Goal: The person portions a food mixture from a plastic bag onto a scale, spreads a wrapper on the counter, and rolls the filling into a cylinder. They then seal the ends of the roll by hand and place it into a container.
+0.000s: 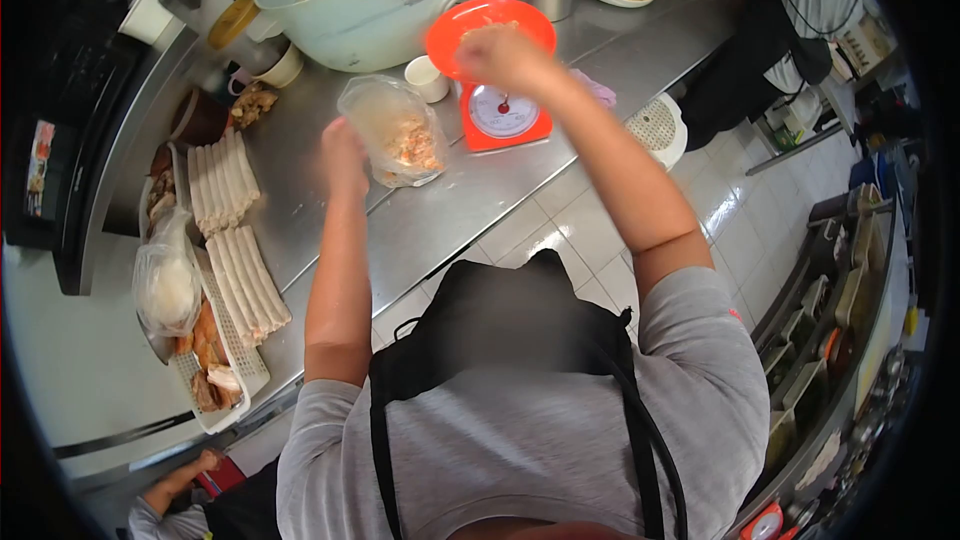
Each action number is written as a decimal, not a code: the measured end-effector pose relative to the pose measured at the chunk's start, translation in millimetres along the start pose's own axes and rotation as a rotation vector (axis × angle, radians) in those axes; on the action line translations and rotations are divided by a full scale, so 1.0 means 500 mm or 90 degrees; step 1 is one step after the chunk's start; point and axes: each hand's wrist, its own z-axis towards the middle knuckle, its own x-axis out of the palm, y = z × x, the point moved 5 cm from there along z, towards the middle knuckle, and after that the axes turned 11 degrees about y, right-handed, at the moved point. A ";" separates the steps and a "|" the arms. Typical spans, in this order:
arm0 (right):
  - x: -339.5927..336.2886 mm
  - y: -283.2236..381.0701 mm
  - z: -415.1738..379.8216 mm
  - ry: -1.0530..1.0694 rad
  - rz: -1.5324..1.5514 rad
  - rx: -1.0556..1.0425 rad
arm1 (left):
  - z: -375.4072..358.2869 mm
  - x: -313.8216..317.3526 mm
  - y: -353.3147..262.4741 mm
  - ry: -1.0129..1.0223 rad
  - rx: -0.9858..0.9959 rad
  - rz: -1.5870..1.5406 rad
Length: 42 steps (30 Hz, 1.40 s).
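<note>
Red scale [505, 137]: right hand [492, 53] over its dish [535, 30], left hand [343, 150] by the food bag [405, 145] left of the scale; can't tell if they're holding anything.

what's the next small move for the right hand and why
Probably lift the right hand clear of the orange pan: it is over the pan, which sits on the scale, so any contact could skew the reading. Whether it touches is too blurred to tell.

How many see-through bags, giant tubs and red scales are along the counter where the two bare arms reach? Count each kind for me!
Bags: 2
Tub: 1
Scale: 1
Total: 4
</note>
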 end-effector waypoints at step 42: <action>0.031 -0.028 0.034 -0.094 -0.034 0.020 | -0.039 0.015 0.005 -0.001 -0.017 0.047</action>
